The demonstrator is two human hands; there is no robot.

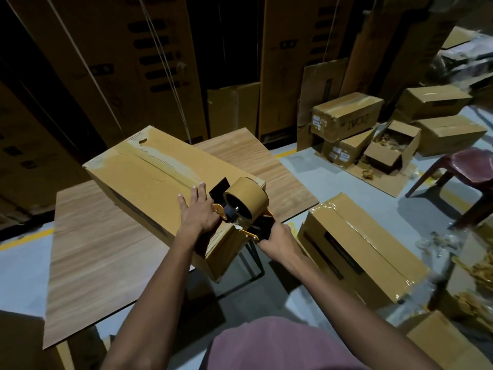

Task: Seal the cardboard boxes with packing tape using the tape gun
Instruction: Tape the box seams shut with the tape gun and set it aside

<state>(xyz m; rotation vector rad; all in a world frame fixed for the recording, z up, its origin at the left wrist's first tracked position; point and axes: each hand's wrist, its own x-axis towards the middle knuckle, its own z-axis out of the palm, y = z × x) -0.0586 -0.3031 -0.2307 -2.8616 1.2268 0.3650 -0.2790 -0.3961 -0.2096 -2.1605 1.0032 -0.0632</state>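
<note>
A long cardboard box [149, 177] lies diagonally on the wooden table [101, 257], its near end past the table's edge. A strip of tape runs along its top seam. My left hand [198, 209] presses flat on the box top near that end, fingers spread. My right hand [277, 240] grips the handle of the tape gun [245, 206], which carries a brown tape roll and rests on the box's near top edge. A second long box [357, 249], wrapped with glossy tape, sits on the floor to the right.
Several smaller boxes [346, 118] are piled on the floor at the back right, one open [392, 148]. A dark red plastic chair [469, 166] stands at the right. Tall cartons [112, 62] line the back wall. Packing scraps litter the floor at right.
</note>
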